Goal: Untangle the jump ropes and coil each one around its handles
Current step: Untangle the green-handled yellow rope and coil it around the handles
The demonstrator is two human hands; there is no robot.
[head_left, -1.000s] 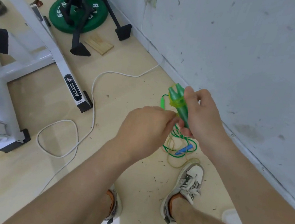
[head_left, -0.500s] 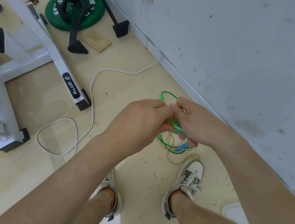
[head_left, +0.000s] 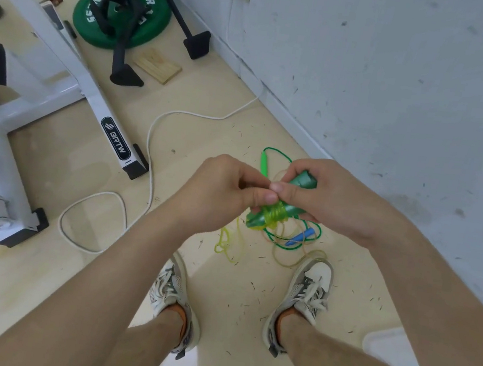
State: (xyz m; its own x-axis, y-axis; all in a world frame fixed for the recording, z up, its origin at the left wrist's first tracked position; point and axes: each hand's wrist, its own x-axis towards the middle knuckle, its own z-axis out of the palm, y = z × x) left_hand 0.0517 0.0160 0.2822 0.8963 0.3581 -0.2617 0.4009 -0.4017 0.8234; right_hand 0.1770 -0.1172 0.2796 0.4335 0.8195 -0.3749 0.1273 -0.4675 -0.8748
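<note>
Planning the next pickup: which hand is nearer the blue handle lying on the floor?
Right. The right hand, holding the green handles, is just above the blue handle in view; the left hand is farther off to its left.

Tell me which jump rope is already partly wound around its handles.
The yellow-green rope, coiled round the dark green handles that the right hand holds. The thin green rope lies loose on the floor by the blue handle.

Green handles (head_left: 290, 211), yellow cord (head_left: 274, 217) coiled round; tangled ropes (head_left: 298, 241) on floor.
</note>
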